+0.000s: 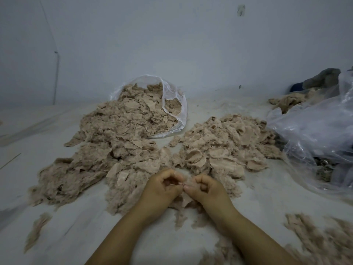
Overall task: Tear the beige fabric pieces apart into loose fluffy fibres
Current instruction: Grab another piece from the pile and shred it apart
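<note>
My left hand [162,185] and my right hand [205,189] meet at the centre, fingertips together, each pinching one edge of a small beige fabric piece [186,198] that hangs between and below them. A large heap of beige fabric pieces and fluff [107,148] spreads to the left, spilling from a clear plastic bag [176,104]. A second beige pile [225,144] lies just beyond my hands on the right. Loose fluffy fibres [322,240] lie at the lower right.
A big crumpled clear plastic bag [315,134] sits at the right, with grey and beige cloth [298,96] behind it. A small tuft [37,228] lies at lower left. The pale floor [38,134] runs back to a white wall.
</note>
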The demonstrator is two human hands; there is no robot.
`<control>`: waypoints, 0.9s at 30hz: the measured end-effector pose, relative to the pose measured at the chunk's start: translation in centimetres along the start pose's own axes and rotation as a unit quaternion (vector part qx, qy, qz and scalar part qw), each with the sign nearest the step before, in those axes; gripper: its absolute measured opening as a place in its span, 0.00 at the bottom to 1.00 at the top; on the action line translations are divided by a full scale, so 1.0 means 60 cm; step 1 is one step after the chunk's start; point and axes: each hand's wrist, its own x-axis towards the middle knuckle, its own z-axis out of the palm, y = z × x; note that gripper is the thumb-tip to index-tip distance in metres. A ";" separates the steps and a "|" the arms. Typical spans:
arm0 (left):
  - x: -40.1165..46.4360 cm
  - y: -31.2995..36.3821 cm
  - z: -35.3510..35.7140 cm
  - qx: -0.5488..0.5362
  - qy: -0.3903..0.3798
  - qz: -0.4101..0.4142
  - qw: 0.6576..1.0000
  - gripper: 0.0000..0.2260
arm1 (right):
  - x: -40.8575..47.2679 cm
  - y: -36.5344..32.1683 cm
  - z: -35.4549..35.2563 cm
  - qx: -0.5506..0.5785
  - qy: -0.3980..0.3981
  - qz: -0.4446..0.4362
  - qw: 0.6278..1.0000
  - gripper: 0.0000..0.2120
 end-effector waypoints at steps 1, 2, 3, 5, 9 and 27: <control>0.000 0.000 -0.002 -0.029 -0.008 -0.006 1.000 0.16 | -0.001 -0.001 0.000 0.012 0.002 -0.001 1.000 0.05; 0.000 0.000 -0.004 -0.057 -0.028 -0.016 0.998 0.14 | -0.002 -0.002 -0.001 0.017 0.003 -0.005 1.000 0.06; 0.000 0.001 -0.005 -0.081 -0.050 -0.035 0.995 0.11 | -0.003 -0.003 -0.001 0.005 0.004 -0.013 1.000 0.08; -0.002 0.001 -0.005 -0.110 -0.066 -0.073 0.989 0.13 | -0.004 -0.003 -0.001 -0.054 -0.001 -0.039 0.998 0.13; 0.002 0.003 0.000 -0.053 0.030 -0.041 0.997 0.08 | -0.003 0.001 0.000 -0.078 -0.021 -0.048 0.996 0.11; 0.008 0.002 -0.007 -0.036 0.065 -0.045 0.996 0.07 | 0.006 0.003 -0.011 0.013 0.078 -0.060 0.995 0.09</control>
